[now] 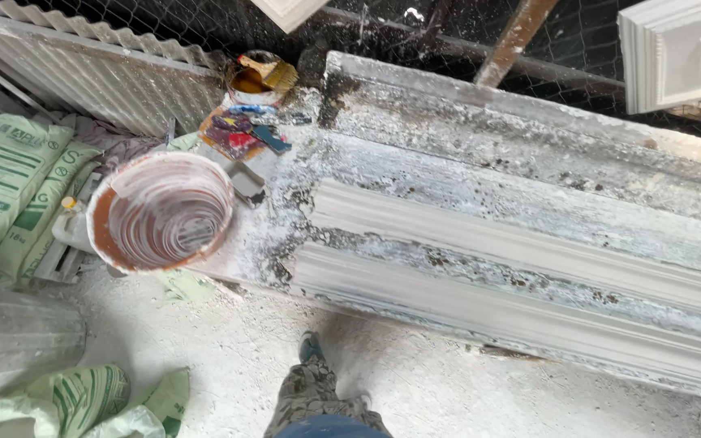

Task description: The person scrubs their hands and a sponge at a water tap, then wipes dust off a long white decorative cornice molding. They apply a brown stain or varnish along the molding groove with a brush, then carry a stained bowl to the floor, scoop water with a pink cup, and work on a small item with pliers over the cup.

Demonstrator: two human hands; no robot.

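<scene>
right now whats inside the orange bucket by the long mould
The orange bucket shows only white plaster residue smeared in rings around its inner wall and bottom; no tool lies in it. What sits beneath it on the bench is covered.

The bucket (161, 211) is orange outside, its inside streaked with white swirls. The long counter (529, 203) is white, speckled black. The sacks (10, 186) are pale green with darker green stripes.

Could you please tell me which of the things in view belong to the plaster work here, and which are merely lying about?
In use:
long grey plaster-caked moulding bench
round orange plaster-smeared bucket

Lying about:
green printed sacks
paint-stained board
small tin with brush
white cast panel
</scene>
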